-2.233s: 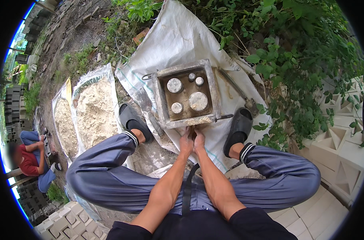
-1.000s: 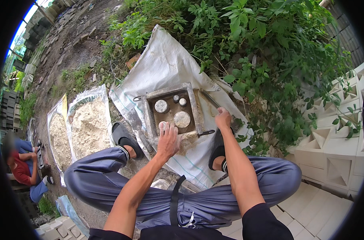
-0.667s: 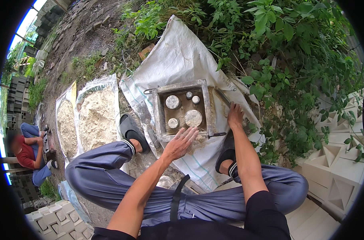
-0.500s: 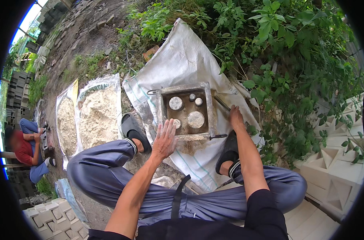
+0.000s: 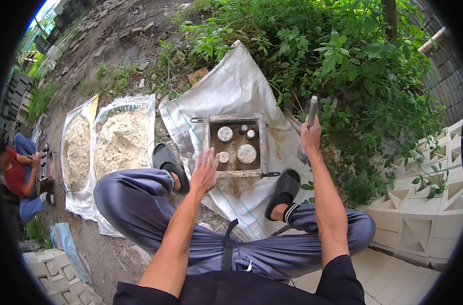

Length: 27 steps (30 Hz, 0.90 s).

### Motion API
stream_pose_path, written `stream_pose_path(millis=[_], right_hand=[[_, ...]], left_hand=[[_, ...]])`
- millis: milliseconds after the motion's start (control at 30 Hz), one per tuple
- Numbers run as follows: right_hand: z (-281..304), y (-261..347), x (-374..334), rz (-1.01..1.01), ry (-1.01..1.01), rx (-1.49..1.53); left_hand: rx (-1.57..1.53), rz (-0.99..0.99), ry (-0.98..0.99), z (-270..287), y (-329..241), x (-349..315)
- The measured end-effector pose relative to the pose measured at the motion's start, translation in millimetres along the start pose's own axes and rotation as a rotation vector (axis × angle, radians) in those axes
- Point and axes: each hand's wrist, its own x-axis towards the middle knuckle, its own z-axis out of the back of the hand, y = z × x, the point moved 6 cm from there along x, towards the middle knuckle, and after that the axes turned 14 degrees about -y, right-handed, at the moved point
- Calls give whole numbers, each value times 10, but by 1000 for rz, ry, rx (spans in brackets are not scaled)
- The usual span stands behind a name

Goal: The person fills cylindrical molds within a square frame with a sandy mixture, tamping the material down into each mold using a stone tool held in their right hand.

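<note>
A square mould frame (image 5: 262, 145) with handles at two opposite corners lies on a white woven sack (image 5: 231, 81). Inside it, several round pale-topped cylinders of different sizes stand up from a brown base, among them a large one (image 5: 246, 153) and another wide one (image 5: 225, 134). My left hand (image 5: 204, 172), fingers stretched and dusty, rests at the frame's near left corner; whether it presses on the rim is unclear. Raised to the right of the frame, my right hand (image 5: 311, 136) is closed round a short straight bar (image 5: 313, 108) pointing away from me.
Two opened sacks of pale powder, one large (image 5: 122, 137) and one narrower (image 5: 78, 147), lie to the left. My sandalled feet flank the frame. Leafy plants (image 5: 343, 66) grow at the far right, patterned pale blocks (image 5: 420, 218) stand near right, and a person in red (image 5: 17, 175) sits far left.
My right hand has lifted the bar up and away from the frame's right side, swinging it upright. My left hand stays near the frame's corner, slightly shifted left. The head view has shifted a little.
</note>
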Motion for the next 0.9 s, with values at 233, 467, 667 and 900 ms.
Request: stream_pose_path(millis=[233, 467, 667, 900], right_hand=[[-86, 1121, -337, -94, 249, 409], [-297, 1210, -1164, -154, 349, 611], [-459, 1115, -1306, -246, 270, 608], [-459, 1045, -1650, 30, 303, 425]], left_hand=[[-85, 785, 113, -471, 193, 44], [-791, 949, 510, -713, 323, -30], [-952, 913, 141, -618, 386, -69], [-1074, 914, -12, -576, 418, -27]])
